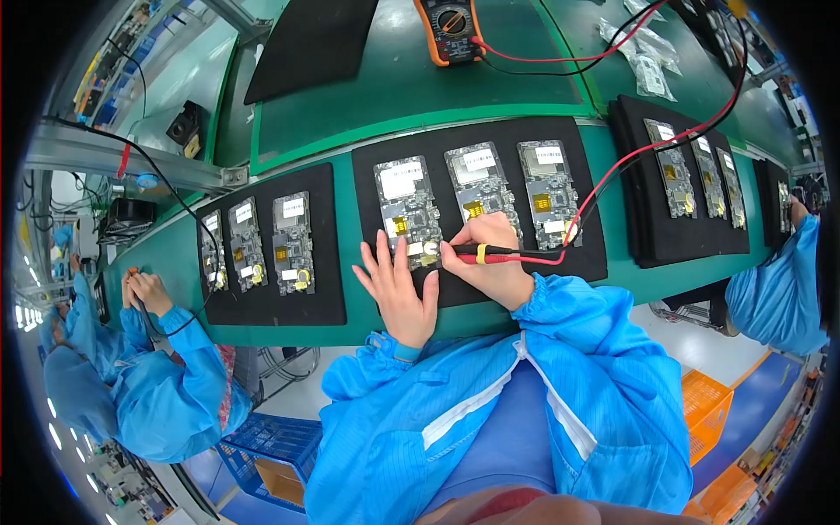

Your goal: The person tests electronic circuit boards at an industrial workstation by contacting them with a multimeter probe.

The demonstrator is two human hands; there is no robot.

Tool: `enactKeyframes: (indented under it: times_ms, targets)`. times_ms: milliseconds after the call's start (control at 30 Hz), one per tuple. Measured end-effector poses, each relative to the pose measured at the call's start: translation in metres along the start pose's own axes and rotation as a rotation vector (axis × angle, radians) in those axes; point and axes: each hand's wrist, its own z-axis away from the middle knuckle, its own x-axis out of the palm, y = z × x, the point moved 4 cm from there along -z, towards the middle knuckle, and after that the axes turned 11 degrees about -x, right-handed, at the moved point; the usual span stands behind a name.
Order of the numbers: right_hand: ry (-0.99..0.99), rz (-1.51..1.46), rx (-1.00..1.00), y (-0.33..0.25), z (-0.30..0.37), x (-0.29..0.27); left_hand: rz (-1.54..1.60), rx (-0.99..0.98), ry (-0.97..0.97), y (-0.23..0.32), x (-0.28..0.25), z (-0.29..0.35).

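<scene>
On a black foam mat (591,197) in front of me lie three circuit boards in a row: a left board (413,197), a middle board (473,179) and a right board (549,179). My left hand (398,293) is open, fingers spread, with its fingertips at the lower end of the left board. Red and black test probes (494,254) are held together in my right hand (494,269), which is closed round them beside that same end. Their tips are too small to make out. Red and black leads (612,175) run up toward the upper right.
An orange-edged multimeter (451,31) lies at the back of the green bench. More boards rest on a left mat (328,236) and a right mat (643,236). Co-workers in blue sit at left (175,385) and right (774,293). Clear plastic bags (649,66) lie back right.
</scene>
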Motion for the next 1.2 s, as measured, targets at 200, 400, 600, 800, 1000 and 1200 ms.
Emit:
enactKeyframes:
  times_ms: [200, 400, 600, 800, 1000, 1200]
  targets:
    - [-0.091, -0.206, 0.144, -0.018, 0.002, -0.051, 0.101, -0.086, 0.001, -0.001, -0.004, -0.002]
    - [-0.231, 0.265, 0.540, 0.007, 0.033, -0.147, 0.184, -0.158, -0.028, -0.010, -0.010, -0.013]
    - [-0.264, 0.234, 0.650, 0.028, 0.065, -0.171, 0.627, -0.451, -0.102, -0.039, -0.020, -0.034]
    - [-0.131, 0.094, 0.579, 0.017, 0.061, -0.184, 1.212, -0.650, -0.497, -0.065, -0.019, -0.023]
    - [-0.075, -0.432, 0.531, 0.003, 0.050, -0.225, 1.513, -0.683, -0.497, -0.084, -0.022, -0.012]
    - [0.192, 0.383, 0.033, -0.041, 0.027, -0.343, 1.878, -0.562, -0.753, -0.038, -0.017, -0.010]
